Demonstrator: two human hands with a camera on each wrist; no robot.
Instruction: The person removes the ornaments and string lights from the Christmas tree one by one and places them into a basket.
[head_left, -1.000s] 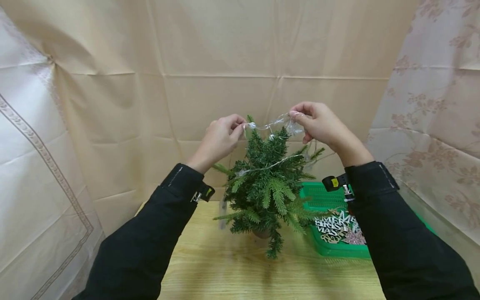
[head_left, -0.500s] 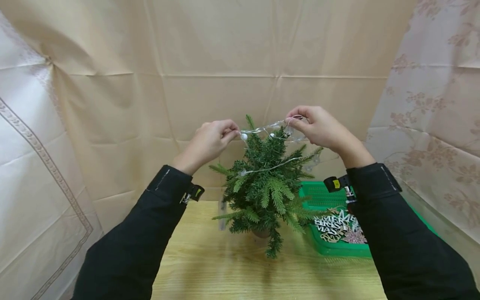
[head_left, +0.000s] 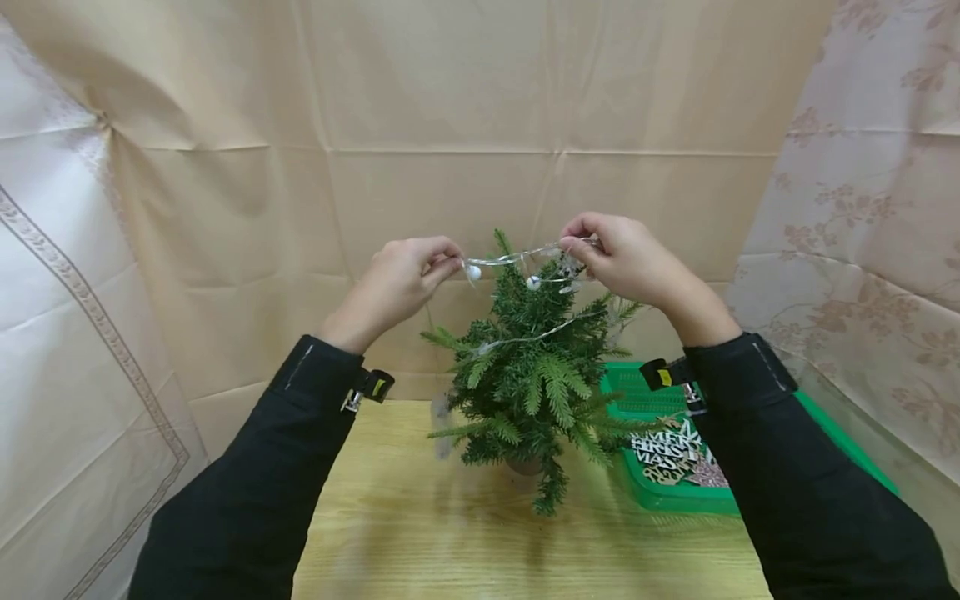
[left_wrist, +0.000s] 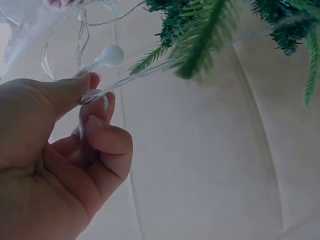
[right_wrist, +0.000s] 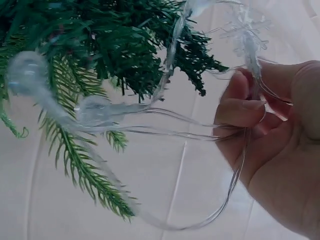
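A small artificial Christmas tree [head_left: 525, 375] stands upright on the table. Above its top, a clear-wired string of lights [head_left: 510, 259] stretches between both hands. My left hand [head_left: 401, 283] pinches the wire left of the treetop, close to a round white bulb [left_wrist: 112, 55]. On the other side, my right hand [head_left: 630, 262] pinches gathered loops of the same string; a clear snowflake light [right_wrist: 245, 32] hangs by its fingers in the right wrist view. One strand of the string crosses the tree's front lower down, partly sunk among the branches.
To the right of the tree, a green plastic basket [head_left: 682, 500] holds letter-shaped and glittery decorations [head_left: 675, 454], partly hidden by the right sleeve. Beige cloth [head_left: 420, 100] hangs behind the wooden table [head_left: 525, 558], with patterned cloth on both sides.
My left hand has moved left and slightly down, drawing the light string out across the treetop. My right hand has shifted a little left and down, still holding its loops.
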